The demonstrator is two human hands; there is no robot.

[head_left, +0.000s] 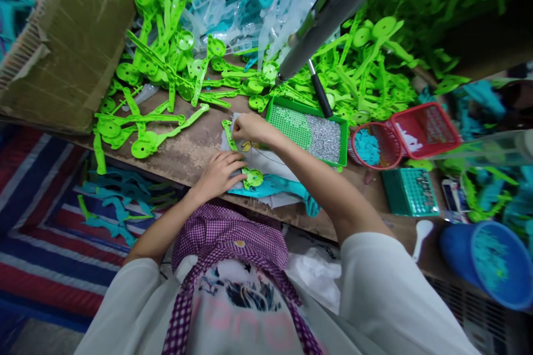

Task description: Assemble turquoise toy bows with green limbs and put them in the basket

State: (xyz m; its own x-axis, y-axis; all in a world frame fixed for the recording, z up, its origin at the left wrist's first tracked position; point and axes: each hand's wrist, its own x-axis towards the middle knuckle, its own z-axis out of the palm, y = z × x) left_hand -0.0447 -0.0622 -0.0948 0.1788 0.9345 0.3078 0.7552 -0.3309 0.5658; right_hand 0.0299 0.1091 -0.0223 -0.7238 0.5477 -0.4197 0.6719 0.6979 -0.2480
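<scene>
A lime-green plastic part [252, 178] with a round end and a narrow arm lies on a pale cloth [272, 163] at the table's front. My left hand [220, 172] holds it down, thumb and fingers against its edge. By the far end of its arm, my right hand [252, 127] is closed; whatever its fingers grip is hidden. Beside the right hand is a small yellow piece [250, 146] with thin dark wires. A turquoise plastic part [283, 186] lies along the near edge of the cloth, under my right forearm.
Lime-green parts [179, 77] are heaped behind. A green basket [344, 141] holds small metal pieces, with a black-handled screwdriver [320, 89] across it. A grey pole [328, 16] slants overhead. Right are red baskets [453, 133] and a blue bucket [458, 249]; left, a cardboard box [70, 39].
</scene>
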